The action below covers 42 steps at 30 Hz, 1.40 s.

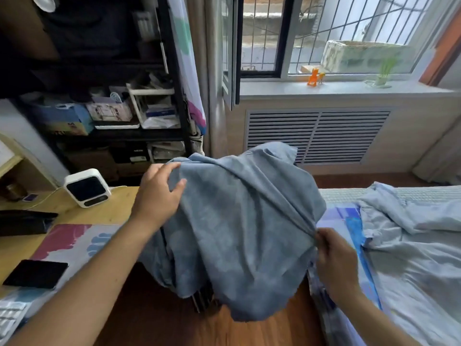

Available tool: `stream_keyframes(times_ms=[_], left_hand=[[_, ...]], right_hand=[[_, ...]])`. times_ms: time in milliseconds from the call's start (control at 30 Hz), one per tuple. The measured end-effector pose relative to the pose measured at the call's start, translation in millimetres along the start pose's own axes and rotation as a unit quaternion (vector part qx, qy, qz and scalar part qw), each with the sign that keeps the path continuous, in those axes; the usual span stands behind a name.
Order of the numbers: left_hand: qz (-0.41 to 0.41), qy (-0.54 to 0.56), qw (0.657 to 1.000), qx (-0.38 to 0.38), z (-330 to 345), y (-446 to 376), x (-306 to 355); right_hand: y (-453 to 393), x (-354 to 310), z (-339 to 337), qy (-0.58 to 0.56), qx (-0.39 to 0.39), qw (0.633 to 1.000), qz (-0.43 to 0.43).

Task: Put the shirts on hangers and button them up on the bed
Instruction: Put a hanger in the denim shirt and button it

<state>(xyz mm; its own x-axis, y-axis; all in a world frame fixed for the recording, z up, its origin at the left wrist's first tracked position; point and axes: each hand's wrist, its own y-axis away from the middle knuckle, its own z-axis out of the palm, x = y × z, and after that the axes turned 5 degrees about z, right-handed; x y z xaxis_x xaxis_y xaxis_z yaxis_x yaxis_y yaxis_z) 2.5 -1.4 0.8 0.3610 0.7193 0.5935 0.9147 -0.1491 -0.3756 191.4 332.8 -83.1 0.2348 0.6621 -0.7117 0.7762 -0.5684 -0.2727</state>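
A blue-grey shirt [239, 221] hangs draped between my hands, above the wooden floor in the gap between desk and bed. My left hand [159, 193] holds its upper left edge, fingers over the cloth and thumb pressed against it. My right hand [334, 260] pinches a bunched fold at the shirt's right side. A pale blue shirt [409, 216] lies crumpled on the bed [424, 283] at the right. No hanger shows plainly; dark bars peek out below the shirt's hem.
A wooden desk [117, 208] at the left carries a white cube device [86, 187], a black tablet [36, 273] and a keyboard corner. Behind stand a black shelf unit [139, 116], a radiator grille [316, 136] and the window sill.
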Motion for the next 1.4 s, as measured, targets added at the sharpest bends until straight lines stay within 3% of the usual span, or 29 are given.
stream_keyframes(times_ms=[100, 167, 267, 333, 467, 533, 800, 867, 933, 1000, 1067, 1133, 1167, 1200, 1267, 1300, 1333, 1367, 1400], left_hand=[[0.025, -0.060, 0.992, -0.106, 17, -15, 0], [0.038, -0.096, 0.986, -0.131, 26, -14, 4], [0.049, -0.074, 0.994, -0.071, 28, -12, 7], [0.052, -0.075, 0.994, -0.067, 29, -13, 6], [0.034, -0.079, 0.992, -0.094, 27, -19, 3], [0.029, -0.087, 0.989, -0.117, 26, -23, 0], [0.004, -0.086, 0.987, -0.138, 27, -27, -1], [0.003, -0.083, 0.987, -0.138, 27, -26, 2], [-0.006, -0.104, 0.982, -0.160, 25, -26, 3], [-0.026, -0.107, 0.975, -0.193, 21, -33, 3], [-0.022, -0.080, 0.971, -0.225, 9, -37, 14], [-0.021, 0.069, 0.981, -0.180, -10, -27, 40], [-0.053, 0.201, 0.965, -0.159, -24, -11, 55], [-0.109, 0.335, 0.921, -0.166, -36, 5, 72], [-0.235, 0.502, 0.785, -0.275, -50, 25, 96], [-0.263, 0.519, 0.741, -0.335, -50, 34, 99], [-0.272, 0.504, 0.732, -0.369, -46, 43, 98], [-0.276, 0.468, 0.751, -0.374, -38, 51, 95], [-0.274, 0.414, 0.792, -0.355, -29, 59, 90]], right_hand=[[2, 25, 25, 0.105, -0.167, 0.978, 0.075], [-28, 2, 28, 0.112, -0.135, 0.981, 0.080], [-96, -55, 25, 0.043, -0.021, 0.998, 0.027], [-143, -81, 33, 0.051, -0.049, 0.997, -0.005], [-208, -105, 58, 0.176, -0.183, 0.967, 0.030], [-224, -107, 65, 0.219, -0.210, 0.953, 0.015], [-229, -119, 43, 0.339, -0.056, 0.933, -0.105], [-224, -128, 30, 0.324, -0.068, 0.936, -0.122], [-218, -143, 14, 0.218, -0.113, 0.966, -0.082], [-208, -163, -9, -0.065, -0.163, 0.984, 0.037], [-186, -185, -39, -0.373, -0.208, 0.899, 0.096], [-155, -195, -66, -0.514, -0.269, 0.811, 0.072], [-135, -195, -75, -0.533, -0.309, 0.786, 0.052], [-113, -192, -77, -0.518, -0.354, 0.778, 0.036], [-65, -180, -62, -0.398, -0.447, 0.801, -0.028], [-43, -173, -47, -0.308, -0.482, 0.817, -0.070], [-23, -166, -29, -0.231, -0.506, 0.825, -0.099], [-9, -161, -11, -0.186, -0.521, 0.825, -0.114], [2, -158, 4, -0.165, -0.527, 0.825, -0.120]])
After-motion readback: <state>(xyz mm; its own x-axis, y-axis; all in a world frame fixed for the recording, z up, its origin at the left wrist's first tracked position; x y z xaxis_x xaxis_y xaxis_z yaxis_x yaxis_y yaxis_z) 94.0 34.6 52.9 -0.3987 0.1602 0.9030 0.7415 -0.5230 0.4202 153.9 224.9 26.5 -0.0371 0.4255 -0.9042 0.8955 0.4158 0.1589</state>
